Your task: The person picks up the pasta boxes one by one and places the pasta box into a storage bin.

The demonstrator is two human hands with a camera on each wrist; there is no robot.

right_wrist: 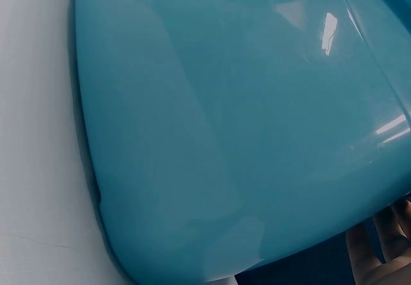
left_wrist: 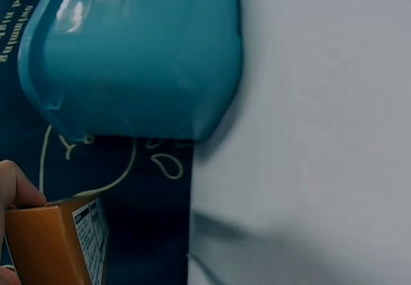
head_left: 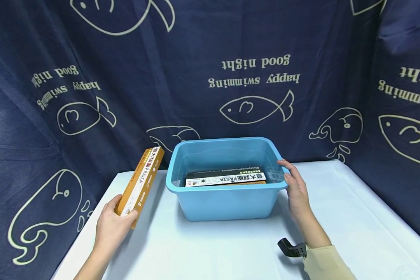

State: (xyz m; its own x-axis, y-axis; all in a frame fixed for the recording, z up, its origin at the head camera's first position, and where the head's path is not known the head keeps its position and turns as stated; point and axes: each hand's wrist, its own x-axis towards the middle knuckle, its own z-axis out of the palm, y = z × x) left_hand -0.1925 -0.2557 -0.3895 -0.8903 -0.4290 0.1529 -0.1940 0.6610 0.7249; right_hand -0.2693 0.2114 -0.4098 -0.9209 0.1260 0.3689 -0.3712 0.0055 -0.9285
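My left hand (head_left: 113, 223) grips the lower end of an orange pasta box (head_left: 140, 181), which tilts with its far end up, left of the blue bin (head_left: 227, 204). In the left wrist view, the end of that pasta box (left_wrist: 38, 246) shows at the lower left, fingers on its edges. My right hand (head_left: 295, 190) holds the bin's right rim between index finger and thumb. Inside the bin lies a black-and-white pasta box (head_left: 227, 177), with an orange edge (head_left: 255, 182) showing beneath it. In the right wrist view, fingers (right_wrist: 366, 253) appear behind the bin's wall.
The bin stands on a table with a white cloth (head_left: 203, 249). A dark blue curtain (head_left: 196, 70) with fish and whale prints hangs behind and at both sides. A black band (head_left: 292, 248) is at the right wrist, by a beige sleeve (head_left: 327, 264).
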